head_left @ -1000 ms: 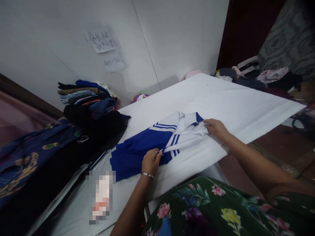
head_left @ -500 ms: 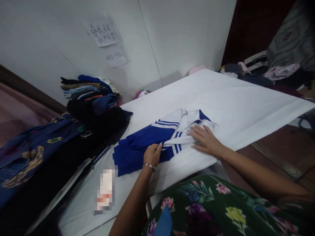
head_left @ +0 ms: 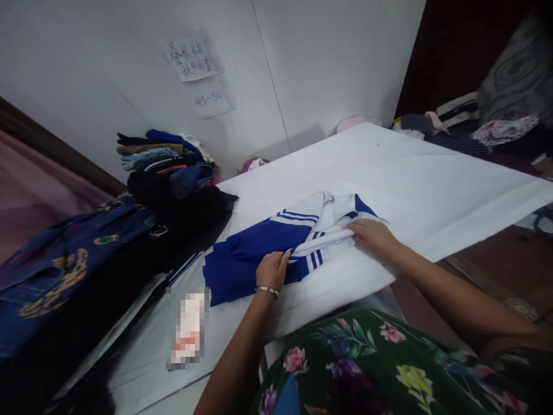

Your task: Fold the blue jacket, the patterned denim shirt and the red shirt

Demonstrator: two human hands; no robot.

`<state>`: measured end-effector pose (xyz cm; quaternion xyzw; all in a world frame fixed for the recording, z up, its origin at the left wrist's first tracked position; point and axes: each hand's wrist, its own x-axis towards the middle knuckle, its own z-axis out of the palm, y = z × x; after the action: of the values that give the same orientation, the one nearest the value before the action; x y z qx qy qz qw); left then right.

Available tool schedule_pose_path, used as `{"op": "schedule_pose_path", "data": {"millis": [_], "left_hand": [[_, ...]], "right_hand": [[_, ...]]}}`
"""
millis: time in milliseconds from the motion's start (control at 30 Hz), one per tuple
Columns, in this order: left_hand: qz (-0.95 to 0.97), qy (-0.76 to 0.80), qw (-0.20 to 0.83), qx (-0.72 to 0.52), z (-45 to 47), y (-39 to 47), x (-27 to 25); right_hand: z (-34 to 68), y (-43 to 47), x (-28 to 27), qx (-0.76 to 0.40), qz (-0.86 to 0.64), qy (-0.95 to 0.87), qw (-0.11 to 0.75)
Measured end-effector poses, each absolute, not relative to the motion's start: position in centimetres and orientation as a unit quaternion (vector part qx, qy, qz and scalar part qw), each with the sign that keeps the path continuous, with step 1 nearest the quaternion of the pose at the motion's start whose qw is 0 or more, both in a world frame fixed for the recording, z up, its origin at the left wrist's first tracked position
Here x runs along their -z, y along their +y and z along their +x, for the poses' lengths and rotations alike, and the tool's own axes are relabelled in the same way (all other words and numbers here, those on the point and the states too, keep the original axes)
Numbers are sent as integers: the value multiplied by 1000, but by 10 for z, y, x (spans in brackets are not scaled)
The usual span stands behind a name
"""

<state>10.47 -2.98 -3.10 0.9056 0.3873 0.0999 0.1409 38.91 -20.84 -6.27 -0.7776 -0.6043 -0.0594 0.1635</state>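
A blue and white sailor-style dress [head_left: 268,236] lies on the white-covered table [head_left: 415,173], its blue pleated skirt to the left and white top to the right. One white sleeve with blue stripes [head_left: 317,246] is drawn across the front of it. At the cuff end of this sleeve, my left hand [head_left: 272,271] pinches the cloth, a bracelet on its wrist. Farther right, my right hand [head_left: 374,236] grips the same sleeve nearer the shoulder, fingers closed on the white fabric. The sleeve stretches between both hands.
A stack of folded clothes [head_left: 168,153] stands at the back left against the wall. Dark garments [head_left: 173,230] and a patterned blue one [head_left: 69,248] pile up on the left. A blurred-out item [head_left: 188,328] lies at the front left. More clothes [head_left: 466,127] lie at the far right.
My right hand has gone from spread flat on the dress to closed on the sleeve. The left hand keeps its pinch at the cuff. The whole view has shifted slightly.
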Motion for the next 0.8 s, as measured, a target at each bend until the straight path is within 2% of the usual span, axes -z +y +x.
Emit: {"op": "schedule_pose_path", "data": {"millis": [133,300,367,533,633,800], "left_hand": [[923,348,88,-135,104,-29,37],[932,224,-9,-283,102,-47,31],[939,160,-20,-302,106,-62,28],[977,42,-2,-210,136,-93,37],[984,73,-3,-164,160,-96,46],[982,106,-16,-154,179,-88,47]], "right_hand": [[392,-208,58,50,-784,-596,162],[396,-205,55,37,-784,-600,154],[397,-204,55,38,-782,-605,149],[400,-200,56,47,-770,-618,150],[401,-200,56,46,-772,-618,144],[401,-202,54,53,-771,-616,149]]}}
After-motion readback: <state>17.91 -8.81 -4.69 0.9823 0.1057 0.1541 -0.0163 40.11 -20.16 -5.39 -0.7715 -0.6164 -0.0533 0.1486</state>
